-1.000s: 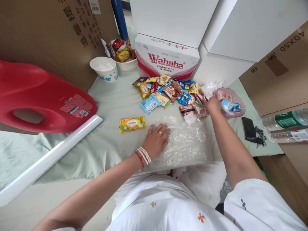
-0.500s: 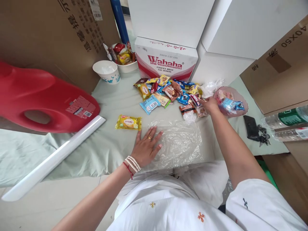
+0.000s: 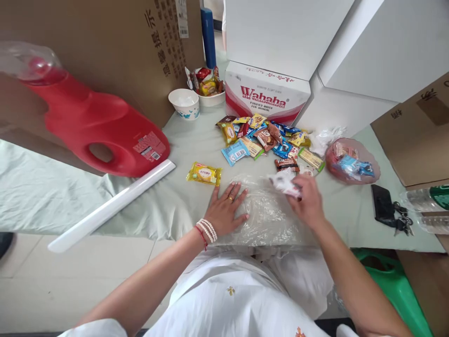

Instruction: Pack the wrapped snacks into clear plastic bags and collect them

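My left hand (image 3: pixel 227 208) lies flat with fingers spread on the left edge of a clear plastic sheet (image 3: pixel 268 217) spread on the cloth-covered table. Over the same sheet, my right hand (image 3: pixel 307 201) is closed on a small wrapped snack (image 3: pixel 283 184), blurred by motion. A pile of wrapped snacks (image 3: pixel 263 138) lies just beyond the sheet. One yellow snack packet (image 3: pixel 204 173) lies alone to the left of my left hand.
A pink bowl (image 3: pixel 365 172) holding snacks sits at right, with a black phone (image 3: pixel 381 204) and keys (image 3: pixel 401 220) beside it. A red jug (image 3: pixel 94 126) and a white roll (image 3: pixel 112 206) lie at left. A Wahaha box (image 3: pixel 264 93), a paper cup (image 3: pixel 184 103) and a white bowl (image 3: pixel 210 89) stand behind.
My right hand left the snack pile beside the pink bowl and came back over the plastic sheet holding a wrapped snack. My left hand stays flat on the sheet. The view shifted right.
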The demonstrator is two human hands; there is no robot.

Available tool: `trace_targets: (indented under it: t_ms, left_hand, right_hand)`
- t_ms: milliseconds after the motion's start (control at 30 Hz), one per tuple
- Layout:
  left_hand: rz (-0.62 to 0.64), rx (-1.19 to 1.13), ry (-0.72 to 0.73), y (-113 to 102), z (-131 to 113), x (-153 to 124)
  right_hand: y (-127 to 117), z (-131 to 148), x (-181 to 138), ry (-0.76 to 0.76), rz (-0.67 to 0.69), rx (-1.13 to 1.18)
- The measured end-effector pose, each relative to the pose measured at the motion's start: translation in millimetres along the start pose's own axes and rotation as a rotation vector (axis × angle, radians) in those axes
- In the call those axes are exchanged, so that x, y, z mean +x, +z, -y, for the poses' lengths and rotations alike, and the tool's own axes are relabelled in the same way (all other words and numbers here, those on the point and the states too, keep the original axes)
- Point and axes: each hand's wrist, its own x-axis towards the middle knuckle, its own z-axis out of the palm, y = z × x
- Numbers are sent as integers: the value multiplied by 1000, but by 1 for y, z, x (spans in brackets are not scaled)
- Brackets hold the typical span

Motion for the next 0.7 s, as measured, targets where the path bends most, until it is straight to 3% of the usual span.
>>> trace_targets:
  t_ms: [100,167,233,367,467,600,700]
  left_hand:
    - [-6,4,3,0,1,0]
    - [-18,6,16,-1,2,-1]
    - [-58,8,32,-4,2,-2]
    - [-148,25,70,-8,3,-7]
    - [-83,19,51,-8,7,-12]
    - [5,5,-10,-7,15,-14]
    - [-50,-20,-19,-12,19,-16]
  right_hand:
    - [16,30,-32,-135,276,-32]
    - [14,36,-39,-206,444,20]
    - [4,35,-37,-215,531,101]
    - [-5,36,-24,-104,630,72]
    - [6,42,-19,-72,714,-16]
    - [15,49,-18,-53,621,4]
    - [20,54,-16,-72,589,-11]
